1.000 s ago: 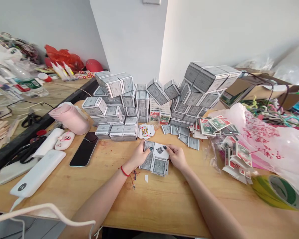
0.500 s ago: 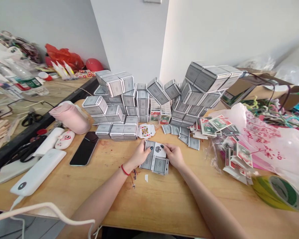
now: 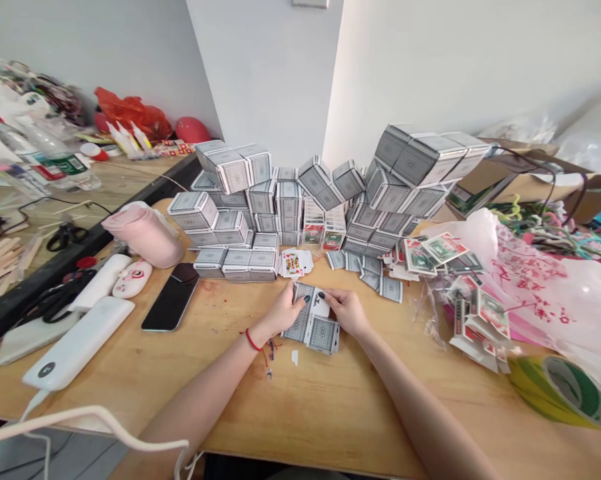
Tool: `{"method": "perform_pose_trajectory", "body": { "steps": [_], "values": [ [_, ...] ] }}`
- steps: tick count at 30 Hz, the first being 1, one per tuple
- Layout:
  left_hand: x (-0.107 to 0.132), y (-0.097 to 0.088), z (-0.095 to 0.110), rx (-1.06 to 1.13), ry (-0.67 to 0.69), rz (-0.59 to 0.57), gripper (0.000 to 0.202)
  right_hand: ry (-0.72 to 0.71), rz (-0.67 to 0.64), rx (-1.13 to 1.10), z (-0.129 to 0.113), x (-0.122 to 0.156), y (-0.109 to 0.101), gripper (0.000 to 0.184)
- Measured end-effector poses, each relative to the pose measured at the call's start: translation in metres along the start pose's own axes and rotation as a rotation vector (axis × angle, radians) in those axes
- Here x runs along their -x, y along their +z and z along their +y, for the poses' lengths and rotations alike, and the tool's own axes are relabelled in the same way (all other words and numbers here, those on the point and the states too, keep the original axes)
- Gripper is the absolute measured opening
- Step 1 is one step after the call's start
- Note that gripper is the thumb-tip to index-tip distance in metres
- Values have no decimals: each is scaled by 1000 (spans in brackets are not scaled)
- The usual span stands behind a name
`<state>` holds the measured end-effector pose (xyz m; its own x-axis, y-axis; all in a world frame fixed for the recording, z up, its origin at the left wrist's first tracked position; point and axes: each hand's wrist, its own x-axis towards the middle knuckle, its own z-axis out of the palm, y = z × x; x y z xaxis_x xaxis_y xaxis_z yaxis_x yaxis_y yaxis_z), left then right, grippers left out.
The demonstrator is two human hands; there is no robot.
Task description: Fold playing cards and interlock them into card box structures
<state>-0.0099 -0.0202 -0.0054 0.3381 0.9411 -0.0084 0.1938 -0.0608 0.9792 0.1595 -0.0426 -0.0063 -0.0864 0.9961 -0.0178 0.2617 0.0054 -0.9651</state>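
Note:
Between my hands are playing cards (image 3: 297, 323) with grey patterned backs, joined or laid together into a panel. My left hand (image 3: 286, 309) grips the panel's upper left edge, thumb on top. At its upper right, my right hand (image 3: 348, 311) pinches a white-faced card (image 3: 322, 307) with a black spade mark, partly covered by the thumb. Another grey-backed card (image 3: 323, 333) lies below it in the same panel. Just beyond stands a small pile of loose cards with a king (image 3: 292, 264) face up. A scrap of white paper (image 3: 294, 357) lies nearer me.
Blocks built of cards are stacked at the back left (image 3: 235, 263) and back right (image 3: 415, 160). Folded cards (image 3: 390, 289) lie before the right stack. A phone (image 3: 170, 298) and power bank (image 3: 78, 343) are left; card boxes (image 3: 488, 313) and green-yellow tape (image 3: 535, 387) are right.
My right thumb has shifted slightly left and now covers more of the spade mark on the white-faced card. My left hand keeps its grip, and the view has moved a little.

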Motion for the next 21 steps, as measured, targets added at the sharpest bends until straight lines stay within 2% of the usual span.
{"method": "perform_pose_trajectory", "body": {
  "steps": [21],
  "values": [
    [-3,-1,1,-114,-7,-79,17,25,-90,96,1,-5,-3,37]
  ]
}}
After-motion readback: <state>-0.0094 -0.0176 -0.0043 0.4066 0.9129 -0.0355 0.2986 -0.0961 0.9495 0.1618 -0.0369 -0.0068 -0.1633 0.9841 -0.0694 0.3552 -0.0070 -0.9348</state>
